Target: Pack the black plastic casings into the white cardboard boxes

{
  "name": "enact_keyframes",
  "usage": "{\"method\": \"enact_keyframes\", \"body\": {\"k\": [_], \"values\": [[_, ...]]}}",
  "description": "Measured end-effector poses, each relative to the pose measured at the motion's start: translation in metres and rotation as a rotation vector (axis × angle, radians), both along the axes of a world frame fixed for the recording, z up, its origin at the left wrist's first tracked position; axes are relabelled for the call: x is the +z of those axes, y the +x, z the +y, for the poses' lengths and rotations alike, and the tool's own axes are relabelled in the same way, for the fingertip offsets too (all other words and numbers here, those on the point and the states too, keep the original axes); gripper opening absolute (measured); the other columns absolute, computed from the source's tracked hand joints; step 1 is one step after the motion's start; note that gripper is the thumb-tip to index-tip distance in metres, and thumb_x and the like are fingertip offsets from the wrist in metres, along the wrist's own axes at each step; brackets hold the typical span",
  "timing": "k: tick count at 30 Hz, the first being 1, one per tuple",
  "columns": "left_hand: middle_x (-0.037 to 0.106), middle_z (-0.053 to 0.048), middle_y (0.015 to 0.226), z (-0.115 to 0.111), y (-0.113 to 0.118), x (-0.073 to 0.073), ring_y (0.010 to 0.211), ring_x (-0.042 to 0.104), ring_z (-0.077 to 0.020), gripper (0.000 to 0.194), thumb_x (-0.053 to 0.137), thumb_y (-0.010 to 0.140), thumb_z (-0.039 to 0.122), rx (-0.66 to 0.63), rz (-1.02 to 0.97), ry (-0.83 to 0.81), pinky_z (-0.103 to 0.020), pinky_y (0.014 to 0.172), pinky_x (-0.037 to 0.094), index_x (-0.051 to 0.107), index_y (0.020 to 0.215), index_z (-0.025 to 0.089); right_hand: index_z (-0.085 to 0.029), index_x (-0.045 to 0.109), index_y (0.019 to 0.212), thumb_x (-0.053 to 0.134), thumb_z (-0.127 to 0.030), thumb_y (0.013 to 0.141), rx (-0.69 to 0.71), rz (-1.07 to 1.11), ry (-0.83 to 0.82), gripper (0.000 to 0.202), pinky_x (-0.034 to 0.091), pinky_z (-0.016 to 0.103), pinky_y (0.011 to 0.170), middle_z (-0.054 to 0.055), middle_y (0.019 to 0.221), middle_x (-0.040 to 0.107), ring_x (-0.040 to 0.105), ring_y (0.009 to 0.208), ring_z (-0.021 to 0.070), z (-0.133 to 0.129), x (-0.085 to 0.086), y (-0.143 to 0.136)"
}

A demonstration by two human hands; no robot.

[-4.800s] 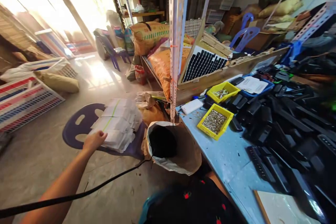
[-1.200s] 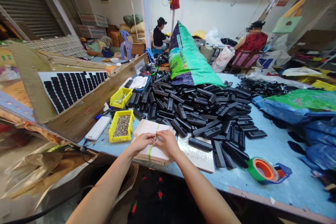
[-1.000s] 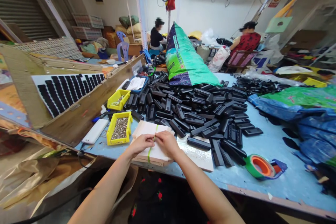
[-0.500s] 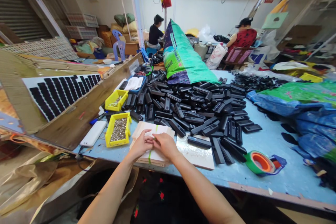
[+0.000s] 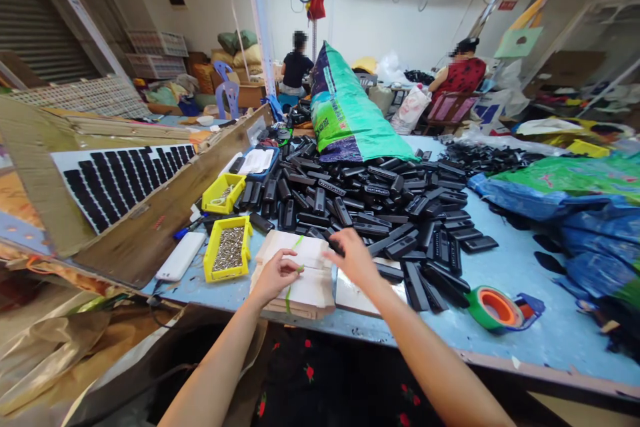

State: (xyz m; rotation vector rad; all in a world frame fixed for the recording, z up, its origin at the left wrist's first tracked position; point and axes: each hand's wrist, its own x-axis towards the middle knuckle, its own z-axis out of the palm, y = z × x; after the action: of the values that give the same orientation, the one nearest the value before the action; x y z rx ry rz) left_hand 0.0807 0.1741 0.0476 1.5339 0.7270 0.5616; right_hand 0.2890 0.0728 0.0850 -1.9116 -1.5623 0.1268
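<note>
A stack of whitish cards (image 5: 315, 287) lies at the table's front edge with a thin green band (image 5: 289, 300) around it. Above the stack my left hand (image 5: 277, 275) is curled, a bit of the green band showing at its pinched fingertips. My right hand (image 5: 356, 257) hovers past the stack's right side, fingers bent and apart, and I see nothing held in it. Close to its fingertips begins a large heap of black plastic cases (image 5: 350, 210). Under my right forearm lies a shiny white board (image 5: 350, 293), partly covered, with a black case on it.
Left of the stack stand a yellow tray (image 5: 247, 250) of small metal parts, another yellow tray (image 5: 240, 187) and a white power bank (image 5: 181, 256). A tape roll (image 5: 493, 309) lies at right. A green sack (image 5: 360, 113) rises behind the heap. Two people sit farther back.
My right hand has left the band at the stack's middle and moved right, toward the black cases. My left hand stays over the stack. The view has shifted slightly.
</note>
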Motion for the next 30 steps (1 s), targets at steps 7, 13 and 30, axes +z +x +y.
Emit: {"method": "enact_keyframes", "body": {"k": [7, 13, 30], "values": [[0.071, -0.008, 0.077, -0.003, -0.018, -0.001, 0.082, 0.065, -0.0227, 0.017, 0.068, 0.070, 0.032, -0.062, -0.027, 0.220, -0.039, 0.082, 0.051, 0.065, 0.064, 0.016, -0.018, 0.068, 0.076, 0.066, -0.038, 0.082, 0.005, 0.151, -0.232, 0.021, 0.034, 0.035, 0.078, 0.004, 0.075, 0.067, 0.059, 0.081, 0.0201, -0.008, -0.033, -0.111], [0.058, -0.008, 0.131, -0.042, -0.047, -0.022, 0.124, 0.050, -0.0244, 0.041, 0.048, 0.085, 0.018, -0.069, 0.271, 1.023, -0.044, 0.106, 0.034, 0.056, 0.125, 0.022, -0.020, 0.065, 0.092, 0.054, -0.020, 0.090, 0.218, -0.040, 0.017, 0.011, 0.029, 0.034, 0.084, 0.002, 0.084, 0.068, 0.054, 0.087, 0.0164, -0.048, -0.034, -0.097], [0.027, -0.012, 0.152, 0.020, -0.004, -0.018, 0.140, 0.022, -0.0364, 0.059, 0.047, 0.085, 0.028, -0.323, 0.856, 1.301, -0.068, 0.105, 0.020, 0.037, 0.142, 0.020, -0.022, 0.065, 0.083, 0.058, -0.023, 0.087, -0.524, 0.195, 0.952, 0.007, 0.045, 0.031, 0.065, -0.001, 0.069, 0.059, 0.054, 0.060, 0.0123, -0.334, 0.087, 0.012]]}}
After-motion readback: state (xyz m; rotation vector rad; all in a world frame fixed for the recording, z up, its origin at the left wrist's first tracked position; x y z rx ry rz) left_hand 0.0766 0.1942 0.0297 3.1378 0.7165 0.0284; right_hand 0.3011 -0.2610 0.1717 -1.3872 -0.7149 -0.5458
